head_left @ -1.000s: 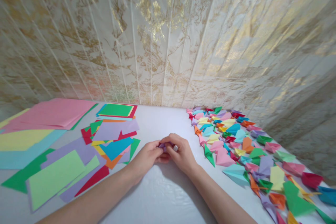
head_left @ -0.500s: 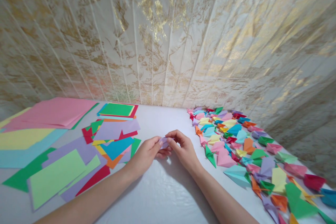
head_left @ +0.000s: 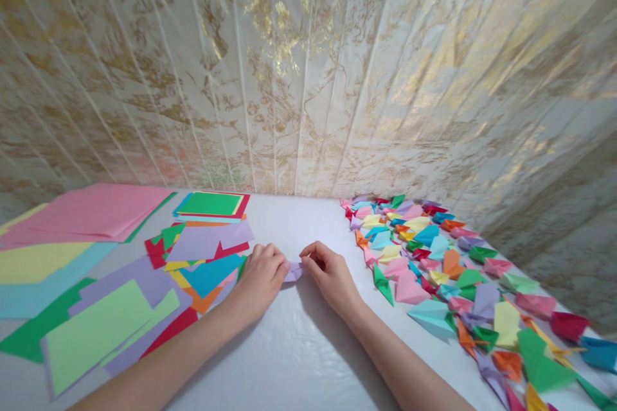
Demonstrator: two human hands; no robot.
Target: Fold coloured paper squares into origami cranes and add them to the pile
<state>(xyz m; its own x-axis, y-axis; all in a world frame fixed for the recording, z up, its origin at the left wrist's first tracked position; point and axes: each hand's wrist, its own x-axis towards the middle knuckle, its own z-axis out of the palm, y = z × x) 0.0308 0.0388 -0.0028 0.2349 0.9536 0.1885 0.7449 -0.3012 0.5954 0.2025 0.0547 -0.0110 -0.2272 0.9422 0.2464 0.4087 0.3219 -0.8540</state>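
A small folded piece of purple paper is stretched between my two hands, low over the white table. My left hand grips its left end, back of the hand upward, and hides part of it. My right hand pinches the right end between thumb and forefinger, the other fingers curled. The exact folded shape is too small to make out. Nearest my left hand lie a blue sheet and an orange sheet.
Rows of colourful folded paper pieces cover the table's right side. Loose light green and purple sheets lie on the left, behind them large pink sheets. A neat stack topped with green stands at the back. A gold-patterned curtain hangs behind.
My left hand has turned from thumb-up to back-up, and the hands have moved slightly apart. More of the purple paper shows between them. The view has shifted a little.
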